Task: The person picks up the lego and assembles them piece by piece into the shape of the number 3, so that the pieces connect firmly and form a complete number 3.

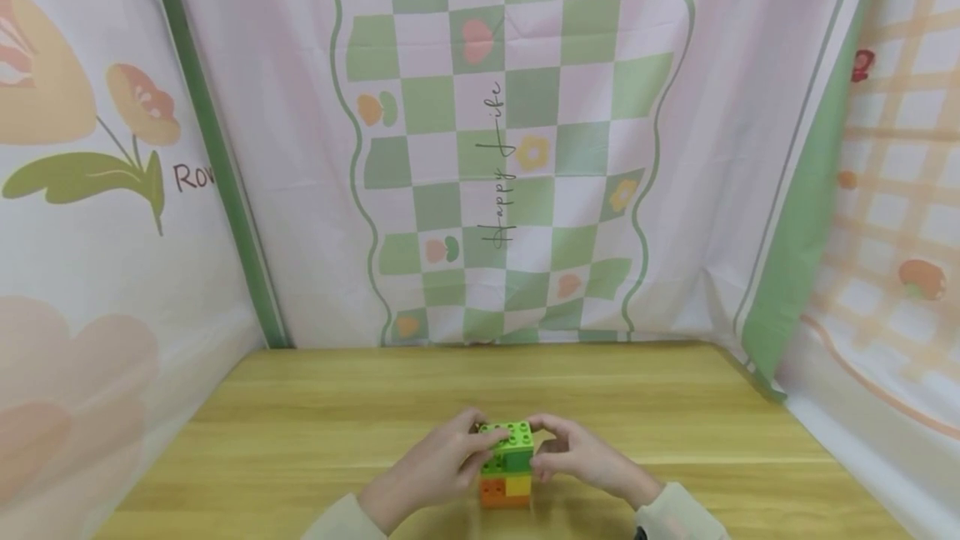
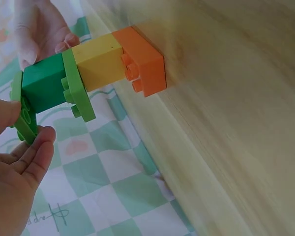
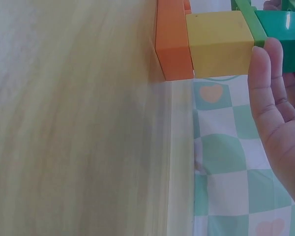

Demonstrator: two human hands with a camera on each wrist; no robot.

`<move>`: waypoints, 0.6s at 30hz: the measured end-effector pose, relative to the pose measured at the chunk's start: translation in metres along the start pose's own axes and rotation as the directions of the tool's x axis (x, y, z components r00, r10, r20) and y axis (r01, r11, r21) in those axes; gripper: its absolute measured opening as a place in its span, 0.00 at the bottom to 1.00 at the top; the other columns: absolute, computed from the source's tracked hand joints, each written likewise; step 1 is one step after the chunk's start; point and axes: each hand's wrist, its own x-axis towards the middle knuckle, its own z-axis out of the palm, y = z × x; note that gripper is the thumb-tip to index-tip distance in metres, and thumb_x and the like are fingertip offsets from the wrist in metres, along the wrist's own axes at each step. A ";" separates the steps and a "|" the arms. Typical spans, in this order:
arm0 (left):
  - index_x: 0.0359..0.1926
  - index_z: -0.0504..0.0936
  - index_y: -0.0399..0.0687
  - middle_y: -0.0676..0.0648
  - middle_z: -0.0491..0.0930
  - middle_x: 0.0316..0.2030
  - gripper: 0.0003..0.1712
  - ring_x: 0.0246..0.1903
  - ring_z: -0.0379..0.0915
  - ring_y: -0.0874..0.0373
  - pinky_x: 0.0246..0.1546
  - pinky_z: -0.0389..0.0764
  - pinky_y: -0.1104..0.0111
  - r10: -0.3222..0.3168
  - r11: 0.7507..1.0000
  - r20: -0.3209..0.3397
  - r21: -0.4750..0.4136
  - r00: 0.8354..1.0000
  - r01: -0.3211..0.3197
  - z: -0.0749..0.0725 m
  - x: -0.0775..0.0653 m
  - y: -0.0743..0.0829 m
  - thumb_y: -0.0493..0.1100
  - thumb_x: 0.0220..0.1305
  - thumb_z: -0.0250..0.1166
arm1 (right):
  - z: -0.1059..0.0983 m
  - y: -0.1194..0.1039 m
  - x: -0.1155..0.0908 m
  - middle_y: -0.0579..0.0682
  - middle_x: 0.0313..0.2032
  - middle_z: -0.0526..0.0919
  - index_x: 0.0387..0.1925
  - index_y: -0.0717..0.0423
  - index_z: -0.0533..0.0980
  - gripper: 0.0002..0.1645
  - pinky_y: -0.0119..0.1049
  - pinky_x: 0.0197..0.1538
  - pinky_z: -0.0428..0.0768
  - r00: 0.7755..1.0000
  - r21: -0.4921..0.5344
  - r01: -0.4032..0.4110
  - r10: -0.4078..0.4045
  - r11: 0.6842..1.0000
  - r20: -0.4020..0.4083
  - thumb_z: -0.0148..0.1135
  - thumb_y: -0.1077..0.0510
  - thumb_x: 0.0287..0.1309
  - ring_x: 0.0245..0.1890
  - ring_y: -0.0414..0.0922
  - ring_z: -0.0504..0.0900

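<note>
A toy building-block stack stands upright on the table. At its base is an orange plate (image 2: 146, 59), then a yellow block (image 2: 99, 61), a light green plate (image 2: 77, 91), a dark green block (image 2: 45, 81) and a light green top plate (image 1: 517, 433). My left hand (image 1: 442, 457) pinches the top plate, its thumb over the studs and fingers at the edge. On the stack's right side, my right hand (image 1: 581, 455) holds near the dark green block with thumb and index finger. Its other fingers (image 3: 265, 93) extend alongside.
The wooden table (image 1: 337, 415) has a far edge where a green-and-white checked curtain (image 1: 510, 190) hangs. Printed cloth walls (image 1: 900, 190) border the left and right sides. The stack sits toward the table's near side.
</note>
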 end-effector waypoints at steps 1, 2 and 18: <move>0.56 0.76 0.46 0.46 0.73 0.42 0.22 0.31 0.67 0.68 0.29 0.69 0.86 0.006 1.000 0.001 0.007 1.000 -0.006 0.000 0.000 0.000 0.32 0.60 0.60 | 0.000 0.000 0.000 0.59 0.50 0.70 0.56 0.62 0.65 0.21 0.52 0.41 0.77 1.000 0.000 0.000 0.000 1.000 0.000 0.52 0.63 0.62 0.37 0.55 0.78; 0.56 0.76 0.46 0.46 0.73 0.41 0.22 0.31 0.67 0.68 0.30 0.69 0.86 0.011 1.000 0.003 0.016 1.000 -0.011 -0.001 0.000 0.000 0.32 0.60 0.60 | 0.000 0.001 0.000 0.59 0.50 0.71 0.56 0.62 0.65 0.21 0.52 0.41 0.77 1.000 -0.001 0.001 -0.001 1.000 -0.001 0.52 0.63 0.62 0.37 0.56 0.78; 0.56 0.76 0.45 0.45 0.73 0.40 0.22 0.31 0.68 0.68 0.31 0.68 0.87 0.035 0.996 0.039 0.084 0.999 -0.038 -0.003 0.002 -0.001 0.32 0.59 0.62 | -0.001 0.003 0.002 0.64 0.47 0.71 0.57 0.65 0.65 0.22 0.46 0.39 0.79 0.999 -0.037 0.014 -0.015 0.999 -0.028 0.54 0.64 0.61 0.34 0.49 0.79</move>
